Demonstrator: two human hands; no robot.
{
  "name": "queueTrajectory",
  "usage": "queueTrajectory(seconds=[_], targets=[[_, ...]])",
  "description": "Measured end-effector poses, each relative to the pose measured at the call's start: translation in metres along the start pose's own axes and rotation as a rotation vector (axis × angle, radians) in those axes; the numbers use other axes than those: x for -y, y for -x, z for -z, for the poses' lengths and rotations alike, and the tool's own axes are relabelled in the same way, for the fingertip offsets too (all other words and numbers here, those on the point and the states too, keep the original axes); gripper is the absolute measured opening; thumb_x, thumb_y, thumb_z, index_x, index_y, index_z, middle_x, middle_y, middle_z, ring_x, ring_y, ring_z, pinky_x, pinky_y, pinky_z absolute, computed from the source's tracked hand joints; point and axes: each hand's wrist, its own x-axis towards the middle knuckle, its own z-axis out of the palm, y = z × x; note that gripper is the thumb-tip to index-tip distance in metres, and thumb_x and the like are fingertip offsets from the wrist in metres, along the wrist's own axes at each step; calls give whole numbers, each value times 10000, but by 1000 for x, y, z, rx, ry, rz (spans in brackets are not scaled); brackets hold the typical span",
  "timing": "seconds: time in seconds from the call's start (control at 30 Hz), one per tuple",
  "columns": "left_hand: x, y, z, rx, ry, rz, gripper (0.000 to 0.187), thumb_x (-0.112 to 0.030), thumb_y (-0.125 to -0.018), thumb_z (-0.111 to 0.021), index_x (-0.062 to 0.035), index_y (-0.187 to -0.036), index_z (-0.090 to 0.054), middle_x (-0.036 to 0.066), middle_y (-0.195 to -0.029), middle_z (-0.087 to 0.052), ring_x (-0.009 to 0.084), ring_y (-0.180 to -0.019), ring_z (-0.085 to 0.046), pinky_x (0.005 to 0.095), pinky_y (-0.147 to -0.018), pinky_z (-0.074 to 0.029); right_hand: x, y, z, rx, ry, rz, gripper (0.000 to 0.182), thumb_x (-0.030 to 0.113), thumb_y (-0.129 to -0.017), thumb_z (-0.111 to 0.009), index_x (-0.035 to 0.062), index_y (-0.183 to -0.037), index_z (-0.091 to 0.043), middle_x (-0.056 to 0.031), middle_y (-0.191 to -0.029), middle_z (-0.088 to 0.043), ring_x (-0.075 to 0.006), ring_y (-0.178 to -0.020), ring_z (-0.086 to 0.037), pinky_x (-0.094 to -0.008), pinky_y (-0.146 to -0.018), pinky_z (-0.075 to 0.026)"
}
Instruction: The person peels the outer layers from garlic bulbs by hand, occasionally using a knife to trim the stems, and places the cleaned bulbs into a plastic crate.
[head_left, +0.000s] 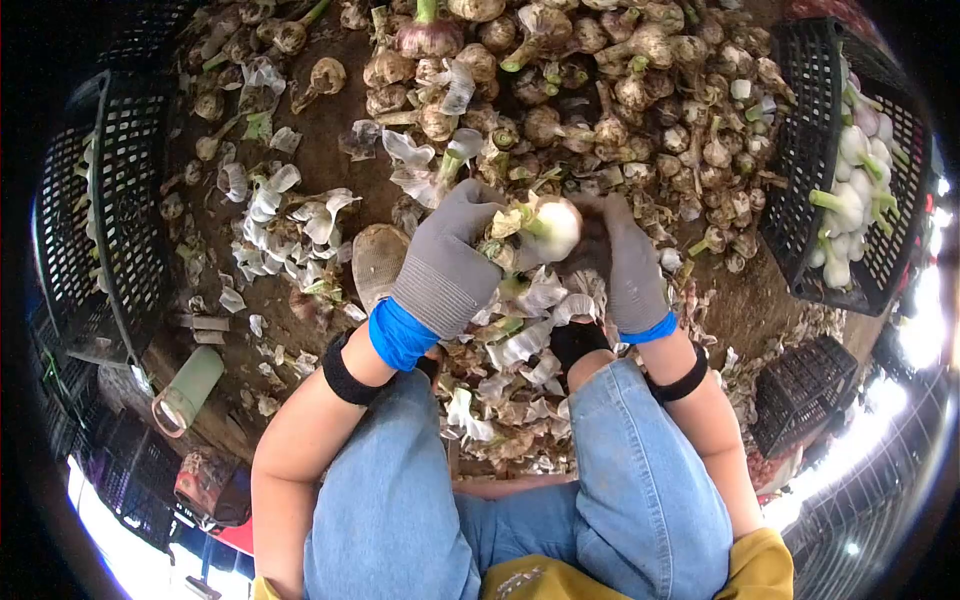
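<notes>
My left hand (450, 255), in a grey glove with a blue cuff, is closed around the stem end of a garlic bulb (553, 230). White and peeled on its right side, the bulb has ragged yellowish leaf ends by my thumb. Close against its right side is my right hand (628, 265), gloved the same way, its darkened fingers blurred and partly hidden. Loose garlic skins (525, 345) lie below both hands. Just beyond them is a heap of unpeeled, soil-stained garlic bulbs (640, 90).
A black crate (810, 150) at the right holds cleaned white garlic (855, 190). Another black crate (130, 210) stands at the left, with a pale green cylinder (190, 390) below it. A smaller dark crate (805, 395) sits lower right. Scattered skins (290, 230) cover the ground.
</notes>
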Motion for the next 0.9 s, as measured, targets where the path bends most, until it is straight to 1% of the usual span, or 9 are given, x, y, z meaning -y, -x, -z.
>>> queueTrajectory(seconds=[0.13,0.27,0.47,0.5,0.57,0.63,0.7,0.8,0.9], targets=[[-12,2,-3,24,-192,-49,292,38,-688,-652,0,-975,-624,107,-1014,-587,237,-950,-562,310,-867,-425,12,16,-20,-49,1067,749,434,212,-767,-731,0,-1113,-578,-93,-909,-630,-229,-874,-606,-322,-816,-476],[-20,-2,9,23,-76,1,269,35,-706,-630,5,-973,-637,113,-1049,-594,226,-974,-561,308,-881,-423,-4,-5,-1,10,255,7,340,212,-815,-705,4,-1067,-612,-52,-937,-624,-95,-848,-571,-247,-750,-473],[-21,-2,24,-325,301,222,336,111,-698,-526,25,-1015,-598,110,-965,-617,194,-911,-606,291,-812,-473,2,-11,21,-44,-340,186,266,176,-883,-625,-16,-1066,-602,-52,-950,-623,-92,-851,-572,-243,-737,-472],[-17,0,46,-269,405,241,317,115,-738,-506,2,-1019,-600,114,-959,-615,218,-918,-614,289,-815,-479,4,-11,27,-84,-379,231,263,164,-894,-609,-19,-1082,-593,-51,-944,-622,-98,-851,-573,-249,-742,-472],[-18,1,47,80,-203,216,267,22,-774,-528,-25,-1023,-610,130,-965,-625,276,-949,-618,317,-834,-485,22,7,18,-104,-229,274,248,108,-890,-578,-17,-1104,-571,-60,-954,-612,-122,-879,-570,-261,-795,-461],[-20,6,35,710,-631,315,306,-247,-783,-576,-34,-995,-632,186,-1019,-614,348,-975,-592,401,-849,-480,28,18,4,-110,44,316,263,95,-883,-573,-15,-1122,-553,-67,-984,-602,-140,-911,-565,-272,-816,-455],[-21,-8,23,1040,-876,449,444,-272,-724,-703,-54,-1095,-592,184,-1056,-616,349,-975,-598,381,-814,-485,36,26,-5,-117,353,454,246,35,-820,-613,27,-1066,-598,-80,-1009,-601,-171,-953,-566,-289,-860,-447],[-22,-10,18,90,-403,82,471,-257,-692,-779,-26,-1039,-560,139,-915,-620,223,-854,-618,316,-759,-488,29,34,-15,-106,696,813,288,25,-736,-670,88,-1016,-640,-113,-996,-609,-270,-905,-589,-340,-868,-435],[-23,-13,12,59,-321,45,403,-200,-744,-752,-6,-1032,-547,72,-846,-593,139,-809,-573,283,-740,-481,30,39,-18,-14,991,1008,296,21,-722,-680,95,-1007,-642,-113,-1005,-610,-294,-911,-581,-369,-840,-430]])
